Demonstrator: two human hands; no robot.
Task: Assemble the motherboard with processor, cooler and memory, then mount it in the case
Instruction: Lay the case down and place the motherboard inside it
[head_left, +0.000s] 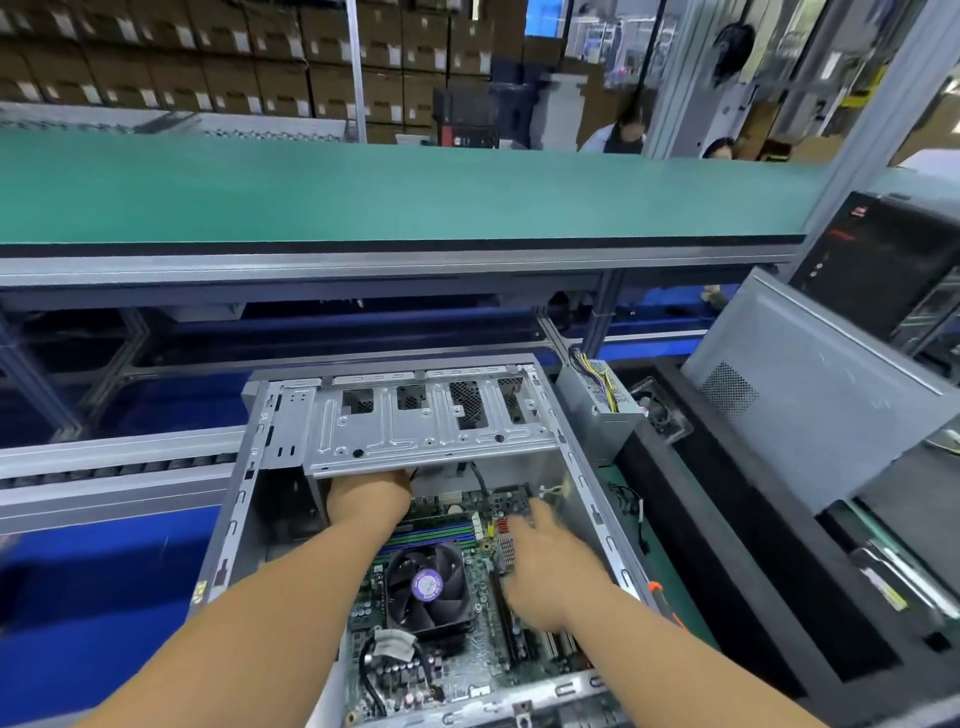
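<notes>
An open grey computer case (236, 499) lies on the line with the green motherboard (467, 660) inside it. A black cooler fan (427, 584) with a purple label sits on the board, and memory sticks (441, 535) lie just beyond it. My left hand (366, 499) reaches under the metal drive bay bracket (426, 431) at the far end of the board; its fingers are hidden. My right hand (540, 566) hovers blurred over the board's right side, fingers spread, holding nothing that I can see.
A grey power supply (597, 405) with coloured wires stands right of the case. A grey side panel (810, 395) leans further right, over black foam trays (727, 545). An orange-handled tool (662, 603) lies beside the case. A green shelf (395, 192) runs across above.
</notes>
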